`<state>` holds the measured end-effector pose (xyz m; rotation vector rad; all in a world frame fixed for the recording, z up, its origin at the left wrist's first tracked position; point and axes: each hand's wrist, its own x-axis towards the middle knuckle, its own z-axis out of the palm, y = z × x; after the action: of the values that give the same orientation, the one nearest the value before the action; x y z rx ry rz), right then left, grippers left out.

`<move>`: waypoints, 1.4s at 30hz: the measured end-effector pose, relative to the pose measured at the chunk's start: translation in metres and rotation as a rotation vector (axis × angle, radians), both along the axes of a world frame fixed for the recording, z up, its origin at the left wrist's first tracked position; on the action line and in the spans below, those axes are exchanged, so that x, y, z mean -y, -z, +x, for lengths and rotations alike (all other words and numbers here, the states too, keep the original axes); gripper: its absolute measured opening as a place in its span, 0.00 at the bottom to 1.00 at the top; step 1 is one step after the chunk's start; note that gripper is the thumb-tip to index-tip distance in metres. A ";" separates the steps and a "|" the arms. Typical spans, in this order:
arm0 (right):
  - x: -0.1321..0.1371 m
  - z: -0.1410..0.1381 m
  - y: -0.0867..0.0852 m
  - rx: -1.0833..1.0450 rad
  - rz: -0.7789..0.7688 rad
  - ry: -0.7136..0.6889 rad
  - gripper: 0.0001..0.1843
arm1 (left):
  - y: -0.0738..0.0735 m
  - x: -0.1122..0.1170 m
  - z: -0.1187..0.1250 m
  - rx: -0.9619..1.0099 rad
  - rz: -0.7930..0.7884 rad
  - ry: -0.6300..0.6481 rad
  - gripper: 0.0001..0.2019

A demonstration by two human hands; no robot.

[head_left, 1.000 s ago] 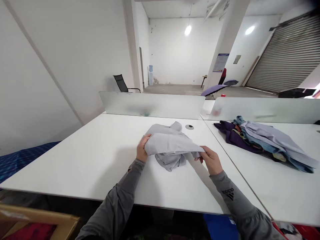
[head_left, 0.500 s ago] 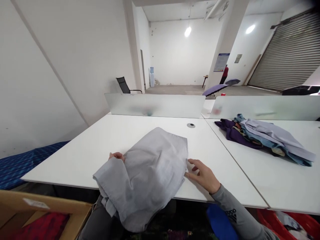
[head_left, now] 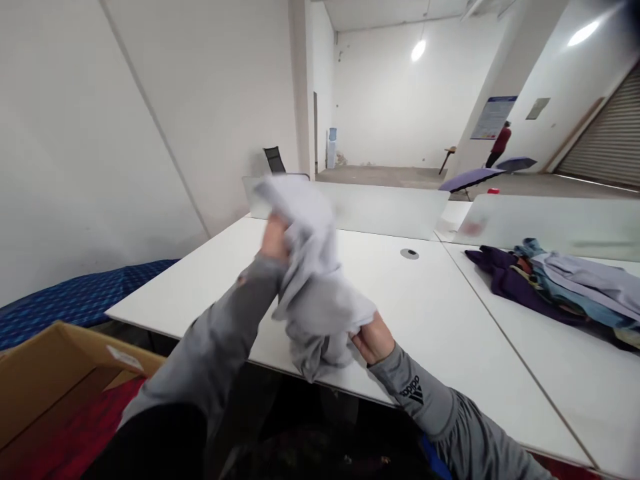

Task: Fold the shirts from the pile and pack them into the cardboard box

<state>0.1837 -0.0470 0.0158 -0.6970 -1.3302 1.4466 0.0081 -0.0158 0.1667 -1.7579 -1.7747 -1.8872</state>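
A light grey garment (head_left: 320,287), bunched and blurred by motion, hangs between my two hands above the front edge of the white table (head_left: 425,320). My left hand (head_left: 275,239) is raised and closed on its upper part, with some cloth flopping over above the fingers. Lower and to the right, my right hand (head_left: 374,339) grips the garment's side near the tabletop. The garment's lower folds hang at the table's front edge. Its exact kind cannot be made out in this crumpled state.
On the right table lies a pile of clothes (head_left: 555,287), purple, denim blue and pale grey. At lower left stands a cardboard box (head_left: 75,347) with red cloth (head_left: 85,427) inside. Frosted dividers (head_left: 380,207) line the table's back. Far off, a person (head_left: 499,143) stands by a pillar.
The garment has been lifted off the table and bunched up. My left hand has come up with its upper part, and my right hand has closed on its side. The view has turned left.
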 end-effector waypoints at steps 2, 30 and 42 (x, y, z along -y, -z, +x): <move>-0.007 0.006 0.001 -0.221 -0.203 0.115 0.21 | -0.019 -0.026 0.017 -0.011 0.068 0.223 0.14; 0.011 0.108 0.061 0.341 0.004 0.200 0.51 | 0.178 0.029 -0.052 -0.332 -0.426 -0.057 0.08; -0.014 0.093 0.035 1.341 0.891 0.407 0.28 | 0.177 0.102 0.001 -0.798 -0.184 0.265 0.14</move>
<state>0.2762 -0.0327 -0.0188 -1.2406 -2.3527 -0.2126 0.0091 -0.1182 -0.0107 -2.4192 -1.4646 -0.8315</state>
